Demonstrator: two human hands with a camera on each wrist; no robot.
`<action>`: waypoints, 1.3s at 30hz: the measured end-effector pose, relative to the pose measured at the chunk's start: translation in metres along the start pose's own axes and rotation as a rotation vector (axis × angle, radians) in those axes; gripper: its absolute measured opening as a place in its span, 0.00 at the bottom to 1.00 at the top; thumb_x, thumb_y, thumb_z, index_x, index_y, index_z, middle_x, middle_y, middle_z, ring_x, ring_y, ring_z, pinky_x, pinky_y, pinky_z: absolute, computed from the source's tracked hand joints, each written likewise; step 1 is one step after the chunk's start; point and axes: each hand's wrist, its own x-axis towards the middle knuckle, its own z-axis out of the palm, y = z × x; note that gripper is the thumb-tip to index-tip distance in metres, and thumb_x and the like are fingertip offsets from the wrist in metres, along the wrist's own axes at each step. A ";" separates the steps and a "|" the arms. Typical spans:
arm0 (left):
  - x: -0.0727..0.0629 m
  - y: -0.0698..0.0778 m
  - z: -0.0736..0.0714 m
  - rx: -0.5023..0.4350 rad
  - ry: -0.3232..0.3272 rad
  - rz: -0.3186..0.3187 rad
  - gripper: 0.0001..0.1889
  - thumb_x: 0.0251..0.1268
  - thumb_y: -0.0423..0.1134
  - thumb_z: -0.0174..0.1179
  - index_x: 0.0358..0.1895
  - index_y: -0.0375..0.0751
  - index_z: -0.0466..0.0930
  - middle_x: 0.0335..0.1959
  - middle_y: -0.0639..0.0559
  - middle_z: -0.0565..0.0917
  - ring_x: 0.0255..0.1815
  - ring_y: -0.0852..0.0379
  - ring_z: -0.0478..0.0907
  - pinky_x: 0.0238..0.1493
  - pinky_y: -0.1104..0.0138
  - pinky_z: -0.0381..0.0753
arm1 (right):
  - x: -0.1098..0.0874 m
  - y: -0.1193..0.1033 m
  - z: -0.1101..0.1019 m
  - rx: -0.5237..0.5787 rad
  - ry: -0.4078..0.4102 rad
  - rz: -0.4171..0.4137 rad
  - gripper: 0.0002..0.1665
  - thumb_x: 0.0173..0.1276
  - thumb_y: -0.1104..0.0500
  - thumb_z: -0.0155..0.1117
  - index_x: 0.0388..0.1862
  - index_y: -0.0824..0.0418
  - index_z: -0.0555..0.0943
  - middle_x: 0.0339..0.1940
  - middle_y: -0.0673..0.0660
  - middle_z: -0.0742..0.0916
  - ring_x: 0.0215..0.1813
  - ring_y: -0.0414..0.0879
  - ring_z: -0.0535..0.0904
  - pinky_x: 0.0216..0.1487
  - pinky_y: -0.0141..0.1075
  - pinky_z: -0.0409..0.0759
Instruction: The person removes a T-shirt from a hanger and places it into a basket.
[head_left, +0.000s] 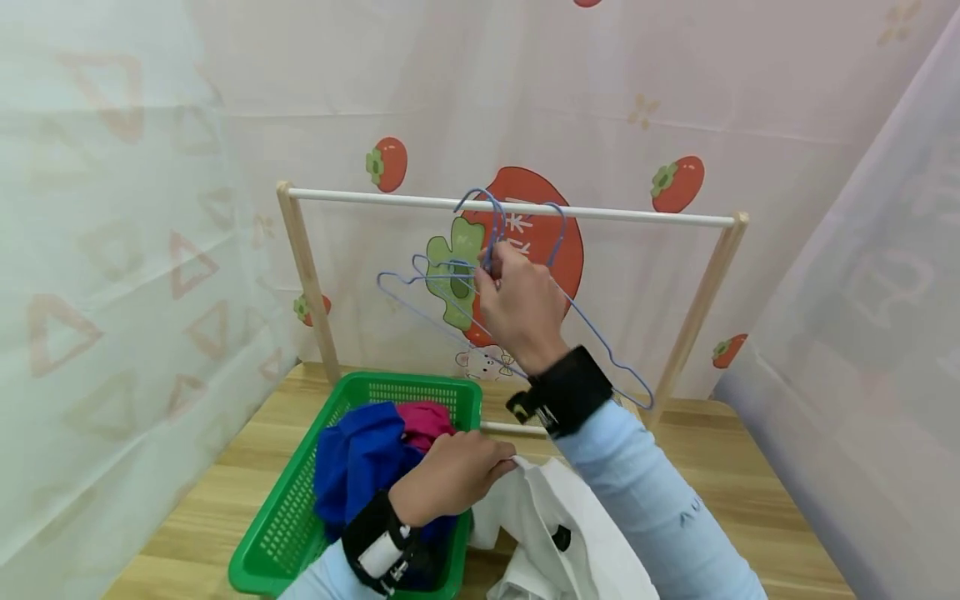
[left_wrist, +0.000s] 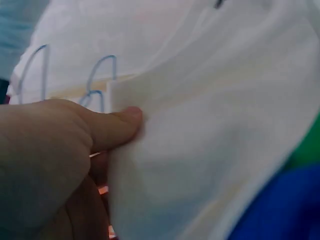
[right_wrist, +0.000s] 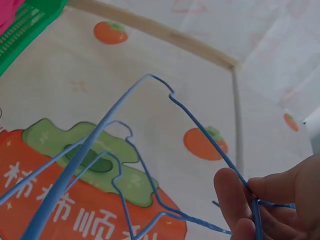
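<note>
In the head view my right hand point(head_left: 525, 308) is raised at the white rail point(head_left: 360, 198), its fingers gripping a blue wire hanger point(right_wrist: 210, 139) at the base of the hook. Other blue hangers are close beside it; their overlapping wires make it hard to tell which hook belongs to which. Lower down, my left hand point(head_left: 453, 475) pinches the edge of a white garment point(head_left: 577, 517) between thumb and fingers. That cloth hangs down from the pinch toward the table, with a small black mark on it. Its lower end runs out of the head view.
A green basket point(head_left: 281, 500) stands at the left, under my left forearm, with a blue garment point(head_left: 360, 454) and a pink garment point(head_left: 425, 422) inside. Wooden posts point(head_left: 307, 275) carry the rail at both ends. Patterned curtains surround the wooden table point(head_left: 195, 517).
</note>
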 end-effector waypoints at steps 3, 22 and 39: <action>0.012 -0.009 0.000 -0.006 -0.022 0.024 0.13 0.82 0.48 0.57 0.32 0.54 0.79 0.19 0.60 0.67 0.21 0.64 0.66 0.20 0.70 0.65 | 0.020 0.003 0.014 -0.087 -0.010 0.041 0.13 0.83 0.54 0.61 0.57 0.60 0.84 0.39 0.56 0.92 0.33 0.52 0.84 0.28 0.38 0.67; 0.059 -0.014 0.033 0.152 -0.272 0.222 0.10 0.81 0.47 0.57 0.50 0.47 0.84 0.42 0.57 0.83 0.44 0.63 0.79 0.52 0.71 0.78 | 0.032 0.023 0.039 -0.227 -0.175 0.124 0.19 0.83 0.53 0.59 0.65 0.61 0.79 0.43 0.59 0.90 0.35 0.53 0.84 0.33 0.41 0.74; 0.054 -0.010 0.048 0.396 -0.484 0.050 0.53 0.49 0.61 0.81 0.81 0.68 0.63 0.57 0.58 0.86 0.55 0.60 0.84 0.54 0.66 0.83 | -0.192 0.104 -0.036 -0.384 -0.578 -0.072 0.62 0.52 0.20 0.74 0.81 0.46 0.69 0.70 0.61 0.82 0.65 0.59 0.82 0.45 0.50 0.85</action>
